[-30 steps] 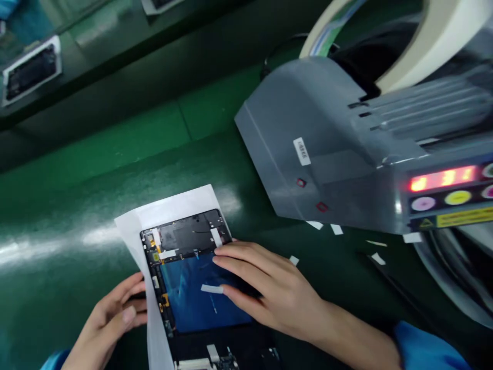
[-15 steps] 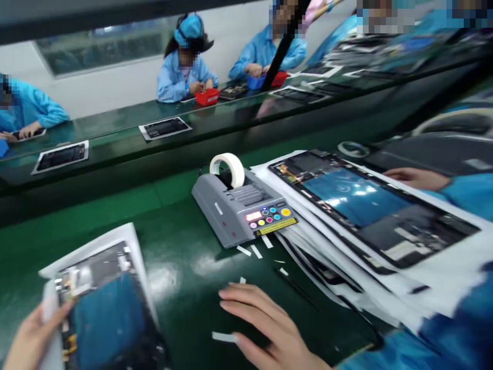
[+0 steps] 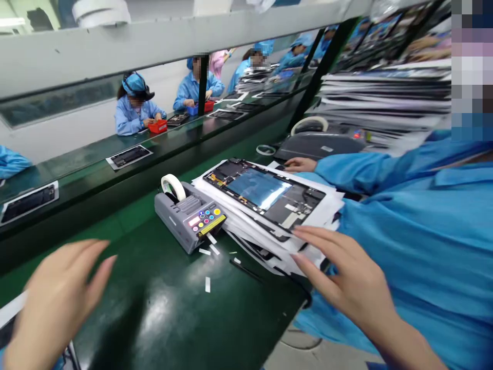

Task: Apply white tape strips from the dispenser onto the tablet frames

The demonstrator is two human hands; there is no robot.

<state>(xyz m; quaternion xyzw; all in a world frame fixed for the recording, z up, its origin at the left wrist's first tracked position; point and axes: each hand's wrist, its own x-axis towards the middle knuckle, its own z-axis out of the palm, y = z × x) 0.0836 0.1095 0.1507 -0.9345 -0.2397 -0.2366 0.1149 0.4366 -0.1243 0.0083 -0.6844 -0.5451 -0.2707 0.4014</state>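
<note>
My right hand (image 3: 342,277) reaches out flat, fingers spread, with its fingertips at the near edge of a stack of opened tablets on white sheets (image 3: 269,198). It holds nothing. My left hand (image 3: 57,298) hovers open and blurred over the green table (image 3: 173,308) at the lower left, just above a white sheet edge (image 3: 11,308). A grey tape dispenser (image 3: 188,216) with a white tape roll and coloured buttons stands left of the stack. Cut tape strips (image 3: 208,252) lie in front of it.
A co-worker in a blue coat (image 3: 416,226) sits close on my right, one hand by a second dispenser (image 3: 316,144). A dark conveyor (image 3: 127,154) with tablets runs behind. Other workers in blue sit across it. A tall tablet stack (image 3: 385,92) rises at the back right.
My view swung up and right. My left hand let go of the tablet it held and now hovers open. My right hand moved from the bare table to the stack of tablets.
</note>
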